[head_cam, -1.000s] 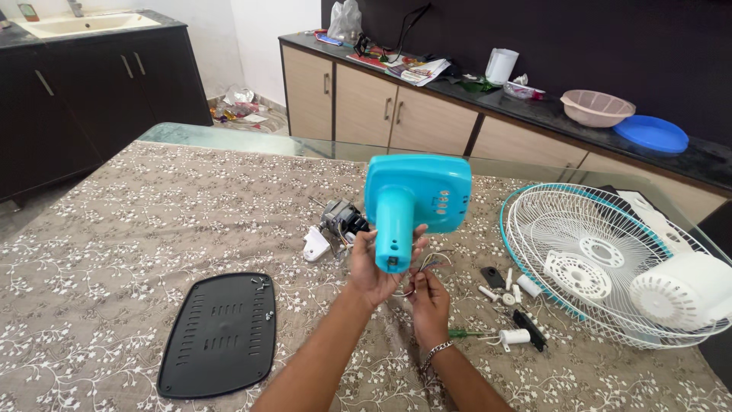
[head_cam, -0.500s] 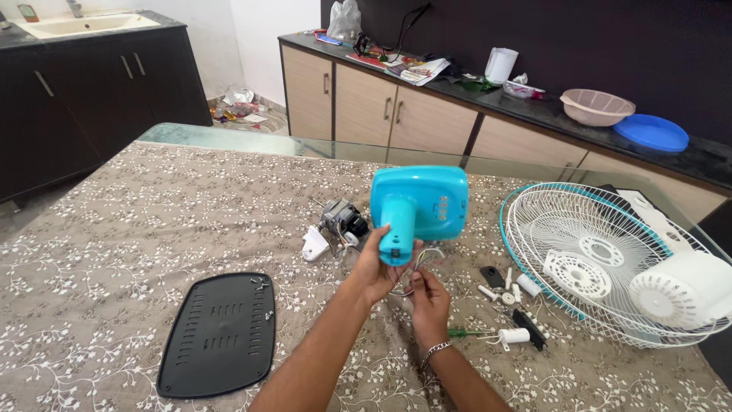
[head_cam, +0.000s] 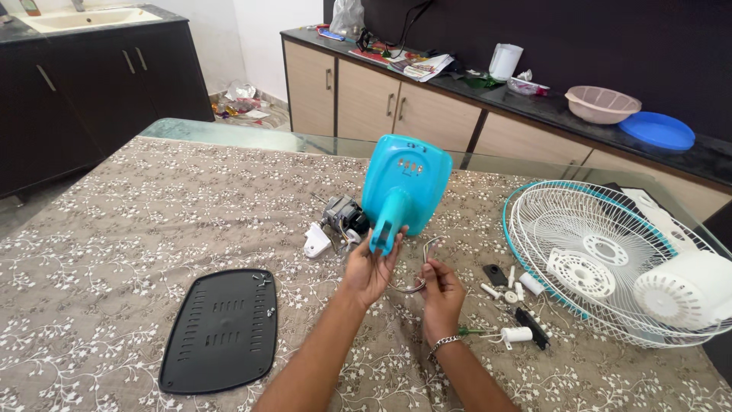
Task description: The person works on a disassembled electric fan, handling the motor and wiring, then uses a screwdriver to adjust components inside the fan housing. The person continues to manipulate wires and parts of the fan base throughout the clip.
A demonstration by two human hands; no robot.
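Seen from above a table with a floral cloth (head_cam: pixel 114 229): the left hand (head_cam: pixel 370 267) grips the neck of a turquoise fan base (head_cam: pixel 404 187), held tilted just above the cloth, while the right hand (head_cam: pixel 438 286) pinches a grey cord (head_cam: pixel 423 263) trailing from it. A tug on the cord could plausibly strain its wires, or the base could slip onto the small motor (head_cam: pixel 343 217) just left of it. Far behind the base, a pink bowl (head_cam: pixel 602 103) on the counter looks empty.

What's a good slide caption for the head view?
Left hand lifts a blue fan base; right hand holds its wires.
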